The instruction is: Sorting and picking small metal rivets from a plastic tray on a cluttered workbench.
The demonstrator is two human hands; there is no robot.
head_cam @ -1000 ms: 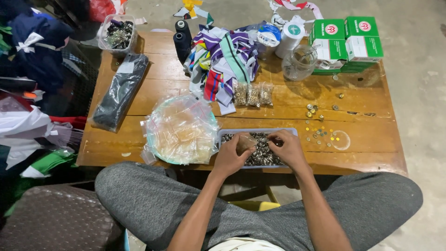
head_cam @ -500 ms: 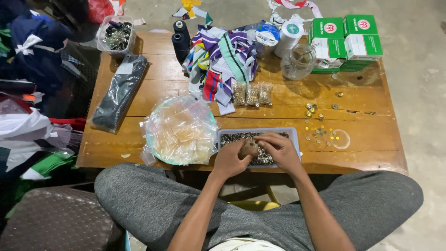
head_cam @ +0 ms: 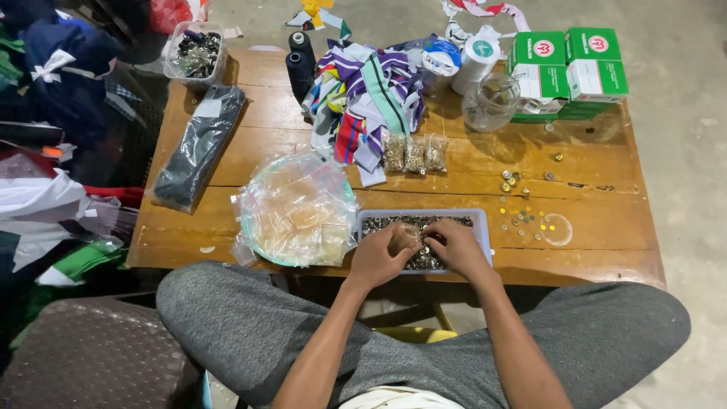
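Both hands meet over the tray [head_cam: 485, 220] of small metal fasteners: my left hand [head_cam: 382, 256] pinches a small clear bag [head_cam: 405, 236], my right hand [head_cam: 453, 246] closes on fasteners. I judge pieces could slip past the bag's mouth and scatter across the wooden table [head_cam: 606, 242].

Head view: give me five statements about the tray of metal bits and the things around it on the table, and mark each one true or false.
1. Both hands, left hand and right hand, are over the shallow tray of small metal pieces. True.
2. The pile of clear plastic bags lies right of the tray. False: it lies left of it.
3. Green and white boxes are stacked at the table's far right corner. True.
4. The glass jar stands on the near edge. False: it stands at the far side, beside the boxes.
5. The wooden table is covered by a cloth. False: bare planks show.
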